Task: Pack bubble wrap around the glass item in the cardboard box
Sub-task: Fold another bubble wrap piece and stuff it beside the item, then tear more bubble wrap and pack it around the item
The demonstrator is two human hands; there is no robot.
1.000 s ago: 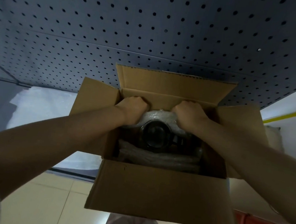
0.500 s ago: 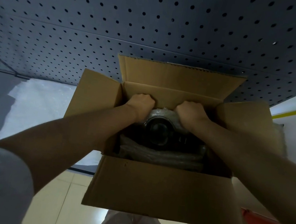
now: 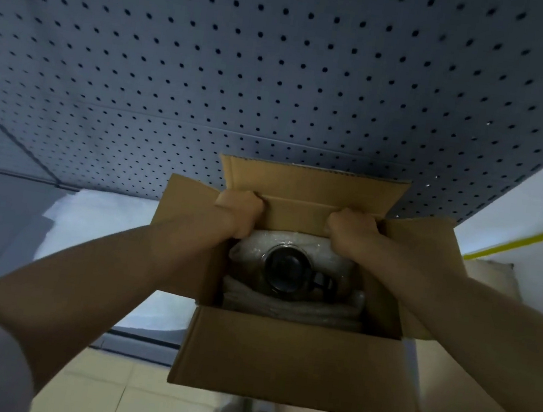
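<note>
Head cam: both fists have slid up since a moment ago, from down on the bubble wrap [image 3: 296, 243] to the far wall of the cardboard box [image 3: 291, 360]. The left hand [image 3: 240, 212] and right hand [image 3: 351, 230] are both clenched, though whether around wrap or the wall edge I can't tell. The glass item [image 3: 285, 271], a dark jar with a handle, sits mid-box with wrap on its far and near sides, so the far padding looks done to me. The box sits at the edge of a blue pegboard [image 3: 281, 68]; pale floor tiles [image 3: 120, 397] lie below.
</note>
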